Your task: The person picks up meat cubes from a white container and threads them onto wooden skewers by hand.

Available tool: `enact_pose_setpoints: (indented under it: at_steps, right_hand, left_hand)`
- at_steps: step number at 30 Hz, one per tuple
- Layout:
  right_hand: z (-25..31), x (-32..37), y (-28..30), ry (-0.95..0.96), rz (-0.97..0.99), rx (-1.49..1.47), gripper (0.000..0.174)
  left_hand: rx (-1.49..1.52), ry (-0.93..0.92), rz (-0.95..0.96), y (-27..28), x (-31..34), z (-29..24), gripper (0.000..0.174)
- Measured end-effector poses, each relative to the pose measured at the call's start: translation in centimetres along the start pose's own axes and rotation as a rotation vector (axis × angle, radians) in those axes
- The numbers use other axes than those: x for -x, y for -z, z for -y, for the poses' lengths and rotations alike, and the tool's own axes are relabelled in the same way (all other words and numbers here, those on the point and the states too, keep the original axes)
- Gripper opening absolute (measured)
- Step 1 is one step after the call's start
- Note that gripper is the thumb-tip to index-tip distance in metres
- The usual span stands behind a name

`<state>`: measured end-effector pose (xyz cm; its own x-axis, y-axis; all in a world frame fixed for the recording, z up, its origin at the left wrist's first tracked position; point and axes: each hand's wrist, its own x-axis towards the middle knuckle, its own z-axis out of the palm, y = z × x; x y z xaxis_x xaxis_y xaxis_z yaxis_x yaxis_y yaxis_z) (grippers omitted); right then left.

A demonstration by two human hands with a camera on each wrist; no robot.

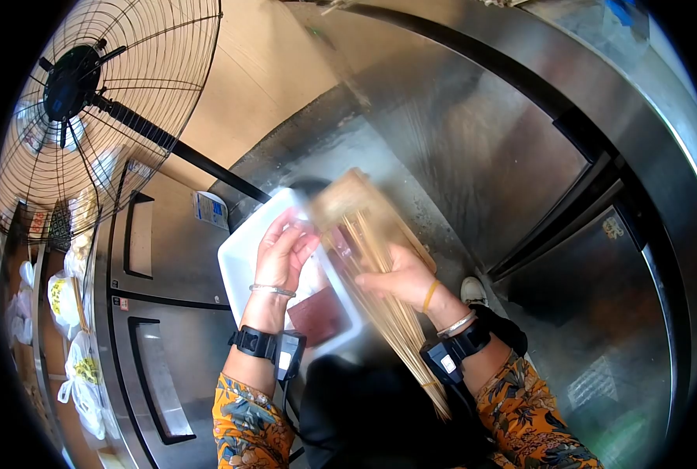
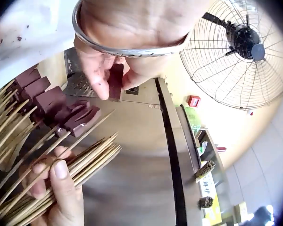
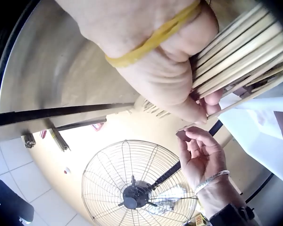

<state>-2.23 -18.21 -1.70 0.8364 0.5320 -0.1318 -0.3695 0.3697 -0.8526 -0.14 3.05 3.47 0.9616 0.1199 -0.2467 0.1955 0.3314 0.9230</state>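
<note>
My left hand [image 1: 280, 256] is over the white tub [image 1: 237, 254] and pinches a small dark red-brown block [image 2: 115, 82] between thumb and fingertips. My right hand [image 1: 401, 279] grips a bundle of thin bamboo skewers [image 2: 92, 160]. One skewer stands apart from the bundle at the right thumb, its tip pointing toward the left hand's block. Several dark red-brown pieces [image 2: 52, 101] sit on skewers beside the right hand in the left wrist view. A larger dark red slab [image 1: 317, 314] lies inside the tub.
A wooden board or box [image 1: 356, 191] is beside the tub, under the skewers. At the left stands a wire-cage fan [image 1: 75, 82], its pole running down behind the tub. Steel cabinet doors [image 1: 176, 258] line the left, and more steel fronts [image 1: 473, 117] stand at the right.
</note>
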Motion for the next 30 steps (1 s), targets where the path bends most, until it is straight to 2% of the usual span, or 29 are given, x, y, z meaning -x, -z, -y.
enact_pose_setpoints:
  at_steps: [6,18,30]
  right_hand:
    - [-0.2,-0.1,0.1,-0.006,0.006,0.015,0.024]
    - [-0.3,-0.1,0.1,-0.005,0.007,0.026,0.025]
    - [-0.6,-0.4,0.2,-0.018,-0.021,0.049,0.023]
  left_hand:
    - [-0.056,0.0,-0.055,-0.7,-0.4,0.1,0.026]
    - [-0.194,-0.028,-0.038,-1.2,-0.4,0.0,0.022]
    - [-0.505,-0.178,0.077,-1.8,0.4,0.3,0.027]
